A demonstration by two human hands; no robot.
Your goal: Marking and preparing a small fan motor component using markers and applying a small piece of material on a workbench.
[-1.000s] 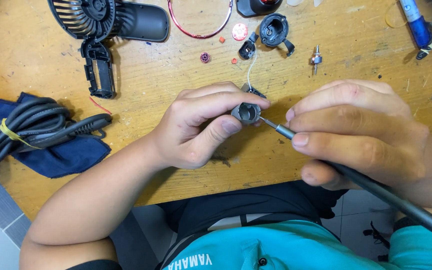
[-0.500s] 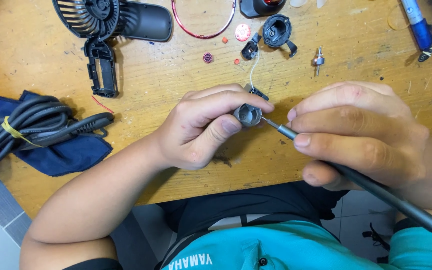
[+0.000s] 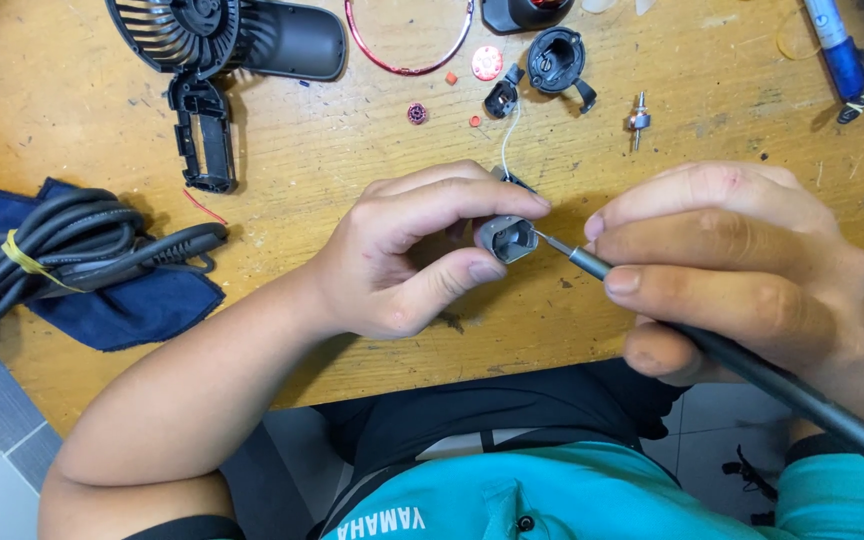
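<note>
My left hand (image 3: 407,255) pinches a small grey cylindrical motor part (image 3: 508,238) between thumb and fingers, its open end turned to the right. A thin white wire (image 3: 509,135) runs from it up the table. My right hand (image 3: 742,265) grips a long dark pen-shaped tool (image 3: 752,365) like a pencil. Its fine metal tip touches the motor part's right rim.
On the wooden table (image 3: 352,140) lie a black fan housing (image 3: 222,35), a black bracket (image 3: 202,140), a red wire ring (image 3: 407,40), small black and red parts (image 3: 552,60), a blue marker (image 3: 837,50), and a coiled black cable (image 3: 62,250) on a blue cloth (image 3: 132,310).
The view has shifted a little. Both hands stay together with the tool tip at the motor part.
</note>
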